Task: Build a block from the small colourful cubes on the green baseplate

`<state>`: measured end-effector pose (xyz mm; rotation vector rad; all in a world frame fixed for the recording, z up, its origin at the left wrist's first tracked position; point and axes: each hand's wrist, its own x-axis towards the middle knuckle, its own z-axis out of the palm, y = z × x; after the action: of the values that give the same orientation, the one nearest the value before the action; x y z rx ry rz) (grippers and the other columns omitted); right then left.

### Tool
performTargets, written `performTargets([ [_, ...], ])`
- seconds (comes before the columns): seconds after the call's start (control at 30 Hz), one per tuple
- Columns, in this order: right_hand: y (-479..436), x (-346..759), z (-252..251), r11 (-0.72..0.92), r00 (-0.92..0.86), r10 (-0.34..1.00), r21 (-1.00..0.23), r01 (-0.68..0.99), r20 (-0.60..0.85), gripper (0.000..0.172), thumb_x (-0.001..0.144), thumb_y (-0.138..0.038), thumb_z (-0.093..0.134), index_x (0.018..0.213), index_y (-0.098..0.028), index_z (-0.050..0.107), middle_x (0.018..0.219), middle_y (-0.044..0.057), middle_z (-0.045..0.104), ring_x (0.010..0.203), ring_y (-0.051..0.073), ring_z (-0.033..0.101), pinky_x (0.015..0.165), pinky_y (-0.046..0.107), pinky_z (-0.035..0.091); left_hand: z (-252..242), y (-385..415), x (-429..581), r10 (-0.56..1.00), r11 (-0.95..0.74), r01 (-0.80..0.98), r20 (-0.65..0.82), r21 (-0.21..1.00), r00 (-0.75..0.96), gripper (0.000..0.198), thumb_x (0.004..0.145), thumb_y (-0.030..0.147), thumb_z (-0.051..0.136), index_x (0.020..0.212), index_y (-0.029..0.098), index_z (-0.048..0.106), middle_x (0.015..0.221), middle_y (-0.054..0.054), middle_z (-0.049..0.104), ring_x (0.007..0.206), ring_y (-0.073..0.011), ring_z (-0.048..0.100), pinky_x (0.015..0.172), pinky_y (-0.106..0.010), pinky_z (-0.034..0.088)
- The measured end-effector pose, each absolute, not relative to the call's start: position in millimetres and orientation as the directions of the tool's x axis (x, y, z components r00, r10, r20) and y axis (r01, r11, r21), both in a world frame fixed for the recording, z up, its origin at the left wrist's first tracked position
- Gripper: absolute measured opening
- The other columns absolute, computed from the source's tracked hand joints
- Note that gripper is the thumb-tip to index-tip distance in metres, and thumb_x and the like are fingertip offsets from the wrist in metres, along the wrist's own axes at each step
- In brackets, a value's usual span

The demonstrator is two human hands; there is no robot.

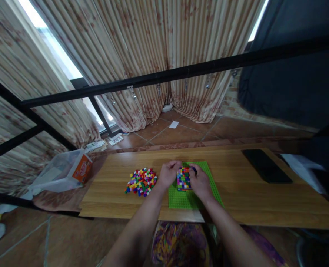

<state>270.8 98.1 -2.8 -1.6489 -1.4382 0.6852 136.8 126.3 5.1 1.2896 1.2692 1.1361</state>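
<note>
A block of small multicoloured toy bricks (183, 180) sits on a green studded baseplate (181, 201) in front of me. My left hand (169, 174) is at the block's far left corner, fingers curled in a pinch. Whatever lies between those fingertips is too small to make out. On the other side, my right hand (200, 182) wraps the block's right edge, its thumb on the top and its index finger bent round the far corner. Left of the baseplate lies a loose pile of coloured bricks (142, 181).
The wooden table (111, 200) carries a dark flat panel (266, 165) at its right. A clear plastic bin (59, 172) with an orange label stands beyond the left end. A black metal rail (153, 78) crosses behind the table, before striped curtains (142, 44).
</note>
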Motion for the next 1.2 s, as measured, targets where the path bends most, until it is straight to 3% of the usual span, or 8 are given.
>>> performTargets([
  [0.27,96.3,272.3,-5.0,0.012,0.207,0.968,-0.852,0.523,0.141,0.039,0.086,-0.033,0.036,0.110,-0.017,0.063,0.104,0.011,0.068,0.096,0.023,0.062,0.091,0.039,0.045,-2.7,122.3,141.7,0.999,0.001,0.096,0.003,0.995,-0.044,0.020,0.077,0.028,0.062,0.085,0.017,0.076,0.087,-0.004,0.075,0.079,-0.0154,0.066,0.077,-0.027,0.052],
  [0.5,96.1,273.9,-7.2,-0.012,0.198,0.975,-0.863,0.506,0.102,0.040,0.087,-0.035,0.036,0.112,-0.017,0.062,0.100,0.010,0.068,0.093,0.022,0.063,0.087,0.038,0.047,-2.5,123.2,148.3,0.994,0.016,0.096,-0.005,0.995,-0.111,0.018,0.077,0.022,0.061,0.086,0.017,0.076,0.086,-0.005,0.075,0.078,-0.0153,0.067,0.077,-0.028,0.053],
  [0.93,93.9,274.6,-5.3,0.020,0.212,0.964,-0.846,0.532,0.157,0.043,0.086,-0.038,0.035,0.109,-0.015,0.063,0.103,0.012,0.069,0.092,0.023,0.063,0.086,0.038,0.046,-6.4,119.5,157.7,0.984,-0.024,0.061,0.034,0.998,-0.177,0.017,0.077,0.019,0.059,0.082,0.016,0.074,0.084,-0.005,0.074,0.079,-0.0157,0.067,0.079,-0.029,0.052],
  [1.07,94.7,276.1,-8.0,0.049,0.187,0.966,-0.841,0.538,0.176,0.044,0.086,-0.040,0.035,0.110,-0.016,0.063,0.105,0.012,0.069,0.094,0.023,0.062,0.087,0.037,0.046,-5.3,115.4,153.1,0.984,-0.069,0.023,0.072,0.997,-0.162,0.018,0.080,0.027,0.059,0.088,0.015,0.072,0.086,-0.004,0.074,0.081,-0.0152,0.066,0.080,-0.028,0.052],
  [1.2,95.1,276.0,-11.6,0.053,0.203,0.962,-0.853,0.519,0.183,0.043,0.086,-0.041,0.036,0.109,-0.017,0.063,0.102,0.010,0.069,0.091,0.022,0.063,0.085,0.036,0.046,-3.4,96.8,140.2,0.977,-0.092,0.032,0.096,0.995,-0.188,0.034,0.088,0.041,0.050,0.102,0.015,0.067,0.100,-0.008,0.072,0.097,-0.0177,0.065,0.090,-0.031,0.049],
])
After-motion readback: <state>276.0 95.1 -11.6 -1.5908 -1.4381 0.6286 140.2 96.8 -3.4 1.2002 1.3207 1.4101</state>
